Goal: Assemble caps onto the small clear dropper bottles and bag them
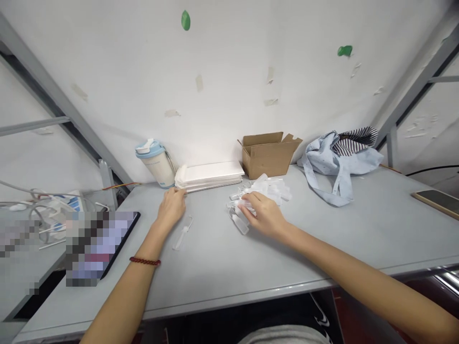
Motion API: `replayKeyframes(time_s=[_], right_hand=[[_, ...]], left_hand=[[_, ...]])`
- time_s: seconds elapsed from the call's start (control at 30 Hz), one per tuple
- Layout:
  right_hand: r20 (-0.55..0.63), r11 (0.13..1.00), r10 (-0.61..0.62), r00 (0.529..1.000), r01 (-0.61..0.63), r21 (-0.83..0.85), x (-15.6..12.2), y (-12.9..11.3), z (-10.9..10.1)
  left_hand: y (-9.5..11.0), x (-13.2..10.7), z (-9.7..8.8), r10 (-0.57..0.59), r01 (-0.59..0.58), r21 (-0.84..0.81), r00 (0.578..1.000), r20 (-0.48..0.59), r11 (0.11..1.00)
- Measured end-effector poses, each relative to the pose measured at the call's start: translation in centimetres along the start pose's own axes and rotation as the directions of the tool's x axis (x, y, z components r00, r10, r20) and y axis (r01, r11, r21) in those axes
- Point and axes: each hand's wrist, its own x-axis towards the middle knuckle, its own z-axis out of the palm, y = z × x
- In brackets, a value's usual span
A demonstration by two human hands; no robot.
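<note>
My right hand (267, 215) reaches into a pile of small translucent plastic pieces (274, 191) with thin loops. Its thumb and fingers close on one of the pieces at the pile's near left side. One more translucent piece (241, 224) lies just below those fingertips. My left hand (171, 208), with a dark red bracelet on the wrist, is at the left end of a stack of flat white packets (211, 173). Its fingers are curled, and what they hold, if anything, is hidden. A single translucent piece with a loop (183, 234) lies on the table to its right.
An open cardboard box (270, 160) stands behind the pile. Behind my left hand is a blue-lidded cup (156, 162). A light blue cloth bag (330, 167) lies at the right, with a phone (437, 203) farther right. Another device (107, 243) lies at the left, by cables.
</note>
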Motion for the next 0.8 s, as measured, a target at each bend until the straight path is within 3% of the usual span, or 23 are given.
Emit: replayKeyframes(time_s=[0.1,0.23,0.6,0.7,0.8], right_hand=[[0.066,0.978,-0.066,0.996,0.077,-0.192,0.0,0.0,0.0],[0.083,0.947,-0.119,0.989,0.138,-0.291,-0.1,-0.3,-0.2],[0.100,0.913,-0.196,0.975,0.219,-0.343,-0.8,-1.6,0.5],[0.044,0.904,-0.247,0.968,0.247,-0.348,-1.0,-2.0,0.3],[-0.009,0.906,-0.357,0.934,0.344,-0.247,-1.2,-2.7,0.1]], left_hand=[[0.3,0.0,0.5,-0.009,0.009,0.010,1.000,0.020,1.000],[0.4,0.1,0.6,-0.011,0.011,0.015,0.999,0.044,1.000],[1.9,-0.8,-0.5,0.057,-0.054,-0.041,0.995,0.081,0.998],[2.2,-0.9,-0.8,0.072,-0.065,-0.074,0.993,0.089,0.995],[2.0,-0.7,-0.8,0.074,-0.063,-0.119,0.993,0.092,0.991]])
